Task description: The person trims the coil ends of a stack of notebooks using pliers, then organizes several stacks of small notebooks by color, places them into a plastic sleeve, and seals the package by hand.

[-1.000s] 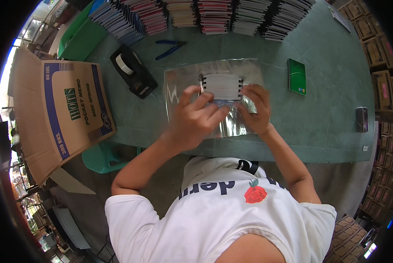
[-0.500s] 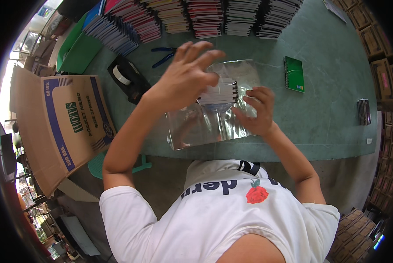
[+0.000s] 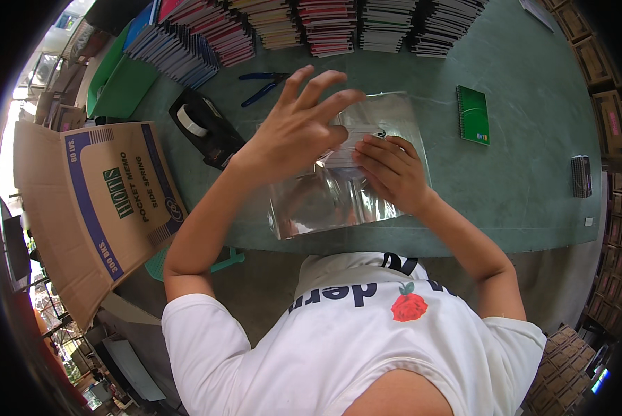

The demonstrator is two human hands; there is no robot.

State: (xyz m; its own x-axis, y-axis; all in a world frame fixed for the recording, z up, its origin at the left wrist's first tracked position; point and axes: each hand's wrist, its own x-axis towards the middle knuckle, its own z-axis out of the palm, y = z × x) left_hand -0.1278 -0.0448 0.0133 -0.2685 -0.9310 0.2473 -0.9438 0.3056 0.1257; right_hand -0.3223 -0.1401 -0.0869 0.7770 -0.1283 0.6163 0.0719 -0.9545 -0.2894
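Note:
A small stack of notebooks (image 3: 343, 161), page edges showing, lies on a sheet of clear plastic film (image 3: 325, 204) on the table. My left hand (image 3: 300, 135) is over the stack's left part, fingers spread and raised, with the thumb close to the stack; whether it touches cannot be told. My right hand (image 3: 398, 173) rests its outstretched fingers over the stack's right end, hiding most of the black spiral bindings there. Part of the film lies under my right hand.
A black tape dispenser (image 3: 207, 128) and blue-handled pliers (image 3: 262, 87) lie left. A green notebook (image 3: 472, 115) lies right, with a small dark stack (image 3: 581, 176) beyond. Rows of notebooks (image 3: 327, 28) line the back. An open cardboard box (image 3: 120, 197) stands at left.
My right hand has moved up and left, its fingers now laid over the stack's spiral end. My left hand stays above the stack, fingers spread slightly wider.

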